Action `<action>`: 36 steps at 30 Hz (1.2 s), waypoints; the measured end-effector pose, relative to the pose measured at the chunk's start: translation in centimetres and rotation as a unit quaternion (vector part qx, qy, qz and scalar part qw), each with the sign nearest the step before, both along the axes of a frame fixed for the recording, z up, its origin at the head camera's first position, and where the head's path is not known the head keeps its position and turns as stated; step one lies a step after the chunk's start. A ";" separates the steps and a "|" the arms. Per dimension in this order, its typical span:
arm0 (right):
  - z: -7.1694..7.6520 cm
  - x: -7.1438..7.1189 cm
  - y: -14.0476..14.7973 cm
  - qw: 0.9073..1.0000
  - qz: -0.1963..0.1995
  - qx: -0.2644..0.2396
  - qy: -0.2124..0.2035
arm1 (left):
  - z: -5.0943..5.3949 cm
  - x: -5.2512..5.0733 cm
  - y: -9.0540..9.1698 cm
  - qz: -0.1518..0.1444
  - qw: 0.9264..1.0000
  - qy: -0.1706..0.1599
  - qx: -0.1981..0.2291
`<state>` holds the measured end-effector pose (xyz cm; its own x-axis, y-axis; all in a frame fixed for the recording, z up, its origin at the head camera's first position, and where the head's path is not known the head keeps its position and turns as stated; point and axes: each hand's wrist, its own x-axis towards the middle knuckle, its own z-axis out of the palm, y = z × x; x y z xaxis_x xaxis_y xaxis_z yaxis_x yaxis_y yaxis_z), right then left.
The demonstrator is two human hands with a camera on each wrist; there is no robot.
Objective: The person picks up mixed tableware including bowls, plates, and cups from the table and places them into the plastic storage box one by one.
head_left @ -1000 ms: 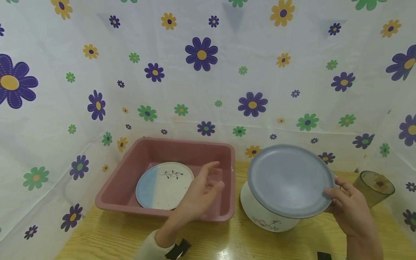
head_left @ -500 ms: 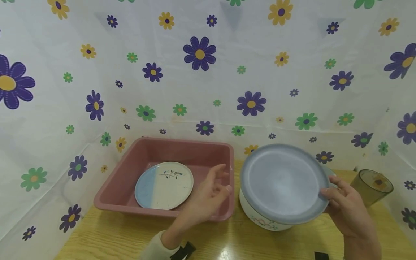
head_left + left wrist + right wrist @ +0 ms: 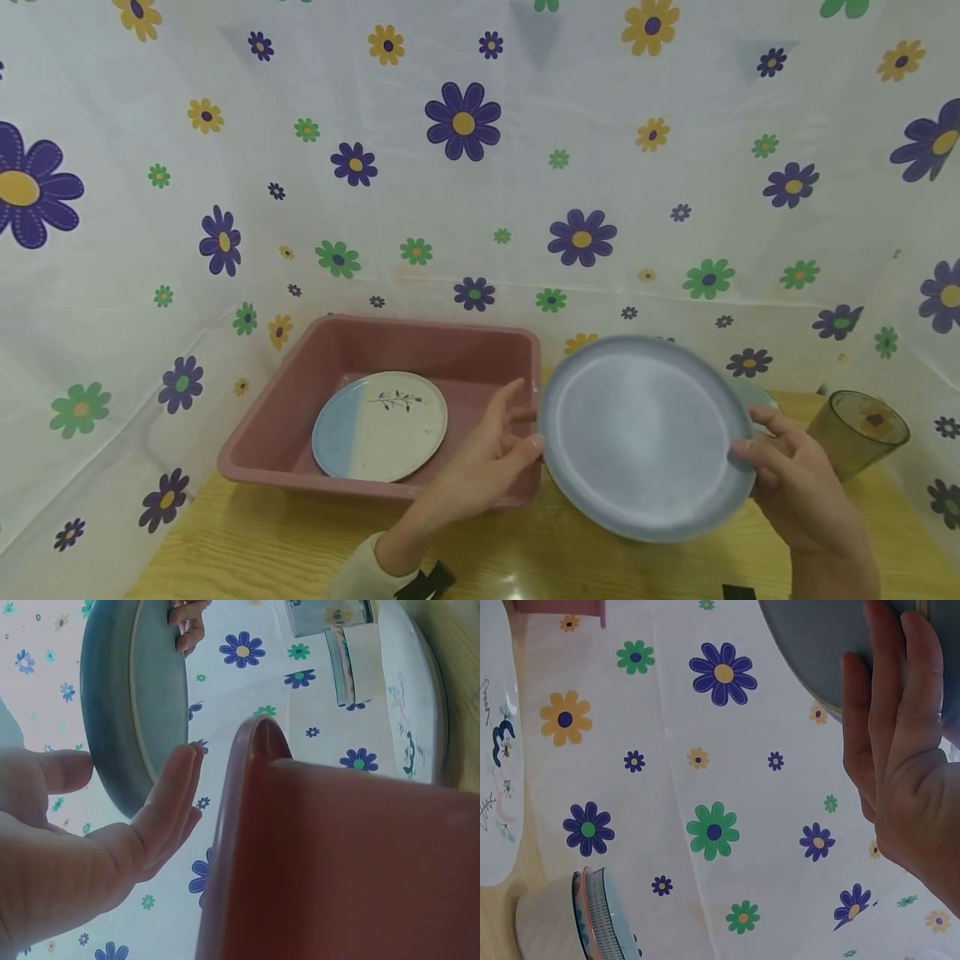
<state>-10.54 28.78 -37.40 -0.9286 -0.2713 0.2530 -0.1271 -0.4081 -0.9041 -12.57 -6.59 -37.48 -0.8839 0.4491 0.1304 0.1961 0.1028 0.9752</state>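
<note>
Flowered sheeting [image 3: 420,192] screens a wooden table [image 3: 247,542] into a nook, room type unclear.

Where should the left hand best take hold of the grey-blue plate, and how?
I would bring the left hand in from the left and pinch the left rim of the grey-blue plate from above and below: it is held off the table, leaving its underside reachable, and the right hand pinches the opposite rim.

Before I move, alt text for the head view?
The right hand holds a round blue-grey plate, the left hand at its opposite edge. At image left, a round blue and cream plate lies in a rectangular pink plastic tub.
</note>
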 end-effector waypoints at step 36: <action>0.2 0.0 -0.5 0.997 0.039 0.072 -0.001 | 0.3 0.6 0.2 -0.060 0.976 -0.150 0.144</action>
